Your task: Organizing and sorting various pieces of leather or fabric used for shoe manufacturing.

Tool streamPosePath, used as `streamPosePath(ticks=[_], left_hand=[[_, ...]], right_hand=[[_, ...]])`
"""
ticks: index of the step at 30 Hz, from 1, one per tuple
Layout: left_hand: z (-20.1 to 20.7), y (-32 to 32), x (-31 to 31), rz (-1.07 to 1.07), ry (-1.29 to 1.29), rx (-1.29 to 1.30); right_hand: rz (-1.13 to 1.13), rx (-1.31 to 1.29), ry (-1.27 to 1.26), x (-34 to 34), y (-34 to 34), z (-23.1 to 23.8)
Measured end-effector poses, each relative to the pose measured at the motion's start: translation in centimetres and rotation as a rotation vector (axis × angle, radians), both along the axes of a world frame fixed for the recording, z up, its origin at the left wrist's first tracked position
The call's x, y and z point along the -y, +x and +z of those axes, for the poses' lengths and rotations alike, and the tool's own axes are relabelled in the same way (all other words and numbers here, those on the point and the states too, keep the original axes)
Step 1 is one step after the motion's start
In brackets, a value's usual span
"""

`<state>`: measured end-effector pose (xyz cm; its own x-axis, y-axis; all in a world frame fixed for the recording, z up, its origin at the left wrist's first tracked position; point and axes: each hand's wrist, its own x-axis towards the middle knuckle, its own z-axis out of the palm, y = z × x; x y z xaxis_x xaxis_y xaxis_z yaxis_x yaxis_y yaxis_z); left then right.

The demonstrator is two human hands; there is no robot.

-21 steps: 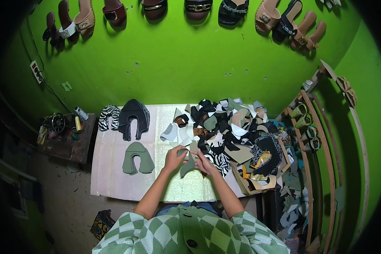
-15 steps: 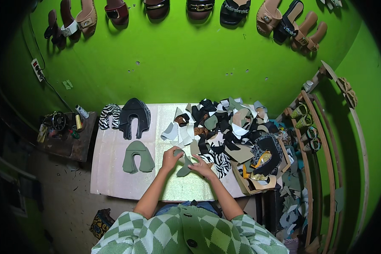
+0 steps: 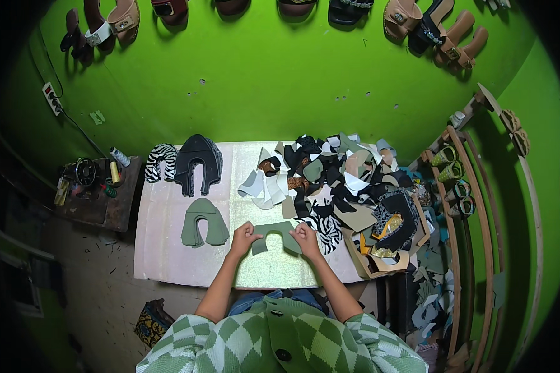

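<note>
Two hands meet over the pale table (image 3: pixel 168 248), and between them we hold one olive-green horseshoe-shaped cut piece (image 3: pixel 274 235). Our left hand (image 3: pixel 244 237) has its fingers curled shut on the piece's left leg, and our right hand (image 3: pixel 305 238) has its fingers closed on the right leg. The piece lies flat, or nearly so, just above the tabletop near the front edge, arch pointing away from us and both legs pointing back toward our body. We cannot tell whether its underside touches the table.

Left of the held piece, apart from it, a small stack of the same green pieces (image 3: pixel 203 222) rests on the table. Farther back sits a stack of black pieces (image 3: pixel 197 163) of the same shape, and just beside that, at the table's back left corner, a zebra-striped piece (image 3: pixel 160 161). On our right a big loose heap of scraps (image 3: pixel 336 180) in black, white, grey, tan and zebra print covers the right half of the table. Sandals (image 3: pixel 118 18) hang in a row on the green wall (image 3: pixel 261 81) above.
</note>
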<state>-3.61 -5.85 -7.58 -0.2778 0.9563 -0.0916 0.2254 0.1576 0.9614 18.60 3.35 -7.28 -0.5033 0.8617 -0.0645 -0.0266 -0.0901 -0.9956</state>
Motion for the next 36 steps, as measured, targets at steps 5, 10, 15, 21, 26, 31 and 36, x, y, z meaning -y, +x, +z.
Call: streamPosePath(ticks=[5,10,15,21,26,31,36], left_hand=[[-1.6,0.6,0.7,-0.017,0.009,0.331],[-0.8,0.5,0.7,-0.081,-0.064,-0.205],[0.5,1.2,1.5,-0.136,-0.193,-0.708],[0.2,1.4,1.3,-0.168,-0.284,-0.829],[0.7,0.9,-0.7,-0.154,-0.256,-0.78],[0.7,0.5,-5.2,-0.074,-0.07,-0.699],[2.2,1.8,-11.6,-0.046,0.11,-0.653]], right_hand=[[0.081,0.1,0.03,0.6,-0.5,-0.1],[0.048,0.63,0.391,1.1,-0.3,-1.2],[0.157,0.986,0.816,2.3,-0.2,-0.2],[0.228,1.146,0.764,1.1,0.2,0.1],[0.349,1.096,0.593,-1.5,-0.4,0.4],[-0.034,0.498,0.579,-7.7,0.1,2.4],[-0.428,0.654,0.751,-17.0,2.4,4.6]])
